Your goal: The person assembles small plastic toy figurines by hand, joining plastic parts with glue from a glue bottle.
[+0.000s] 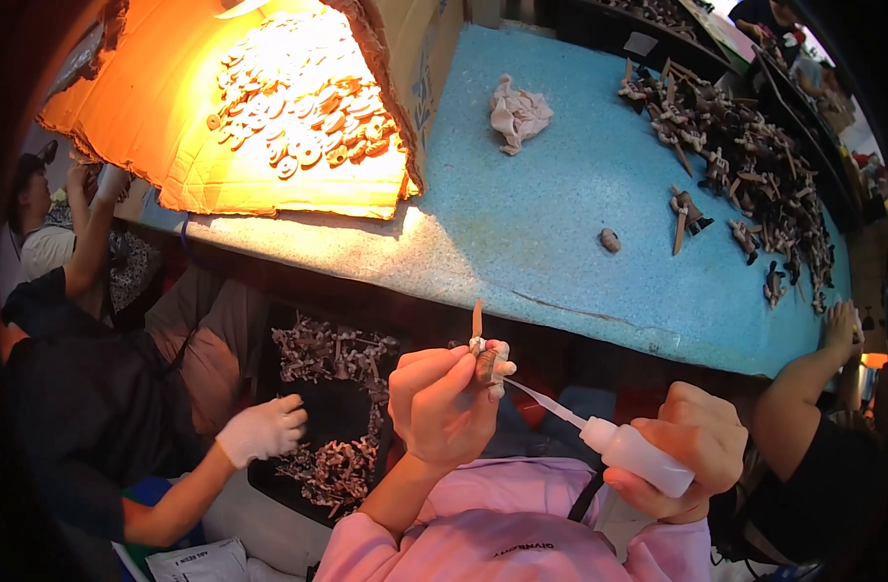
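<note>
- Pinching a small brown figurine piece (484, 361) between thumb and fingertips, the left hand (442, 403) is closed around it, just below the near edge of the blue foam tabletop (560, 194); a thin peg sticks up from the piece.
- The right hand (684, 446) is clamped around a white squeeze bottle (638, 458), well below that same near edge; the bottle's long thin nozzle (546, 400) reaches up-left and its tip meets the piece.
- On the tabletop's far right lies a heap of similar brown pieces (744, 165); a single small rounded piece (610, 240) sits alone near the middle, with a crumpled pale rag (518, 114) farther back.
- At the tabletop's left end, an orange-lit cardboard box (172, 116) holds small round parts (303, 112).
- Below the tabletop's left part, another person's white-gloved hand (261, 430) rests at a dark tray of brown pieces (332, 407).
</note>
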`<state>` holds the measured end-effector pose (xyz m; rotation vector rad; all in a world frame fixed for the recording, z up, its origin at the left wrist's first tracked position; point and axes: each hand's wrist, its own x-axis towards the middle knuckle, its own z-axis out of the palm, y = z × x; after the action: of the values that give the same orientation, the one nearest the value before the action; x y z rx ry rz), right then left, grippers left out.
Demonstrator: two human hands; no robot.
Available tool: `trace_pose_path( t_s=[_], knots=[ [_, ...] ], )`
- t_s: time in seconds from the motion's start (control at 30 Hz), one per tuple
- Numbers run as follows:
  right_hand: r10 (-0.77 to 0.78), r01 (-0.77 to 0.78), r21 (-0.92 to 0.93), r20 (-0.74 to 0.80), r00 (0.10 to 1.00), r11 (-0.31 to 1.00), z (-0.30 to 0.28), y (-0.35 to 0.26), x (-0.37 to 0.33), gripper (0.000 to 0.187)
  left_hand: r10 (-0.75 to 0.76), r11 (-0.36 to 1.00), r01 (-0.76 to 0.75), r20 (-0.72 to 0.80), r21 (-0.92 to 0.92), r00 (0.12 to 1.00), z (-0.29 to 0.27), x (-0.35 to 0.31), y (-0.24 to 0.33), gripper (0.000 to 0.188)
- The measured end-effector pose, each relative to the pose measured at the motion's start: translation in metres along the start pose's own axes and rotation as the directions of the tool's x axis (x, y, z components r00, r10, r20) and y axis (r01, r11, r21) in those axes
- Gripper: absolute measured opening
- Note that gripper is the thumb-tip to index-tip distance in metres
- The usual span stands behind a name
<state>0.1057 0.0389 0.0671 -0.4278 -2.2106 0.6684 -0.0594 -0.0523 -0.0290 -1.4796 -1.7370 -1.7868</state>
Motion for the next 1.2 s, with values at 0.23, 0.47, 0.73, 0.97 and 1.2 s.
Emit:
trace_pose_path(
  t_s=[0.23, 0.47, 0.73, 0.97, 1.2],
  knots=[
    [-0.028, 0.028, -0.012, -0.017, 0.999, 1.0, 0.002, -0.001, 0.0, 0.038, -0.001, 1.0, 0.001, 0.0, 0.018, 1.0, -0.001, -0.001, 0.0, 0.032],
    [-0.025, 0.025, 0.005, -0.034, 0.999, 1.0, 0.003, 0.0, -0.001, 0.039, -0.021, 1.0, 0.021, -0.014, -0.006, 1.0, -0.001, 0.0, 0.002, 0.029],
    [0.066, -0.063, 0.151, -0.014, 0.998, 0.986, -0.007, 0.002, -0.005, 0.036, -0.018, 0.996, 0.015, -0.044, -0.084, 0.999, 0.001, 0.0, 0.003, 0.023],
    [0.109, -0.093, 0.113, -0.143, 0.984, 0.989, 0.006, 0.003, -0.01, 0.044, 0.038, 0.992, -0.047, -0.083, -0.118, 0.996, 0.003, -0.003, 0.0, 0.024],
    [0.066, -0.061, 0.093, -0.046, 0.997, 0.994, -0.001, 0.003, -0.009, 0.045, 0.047, 0.99, -0.058, -0.084, -0.13, 0.995, 0.005, -0.002, -0.001, 0.026]
  ],
)
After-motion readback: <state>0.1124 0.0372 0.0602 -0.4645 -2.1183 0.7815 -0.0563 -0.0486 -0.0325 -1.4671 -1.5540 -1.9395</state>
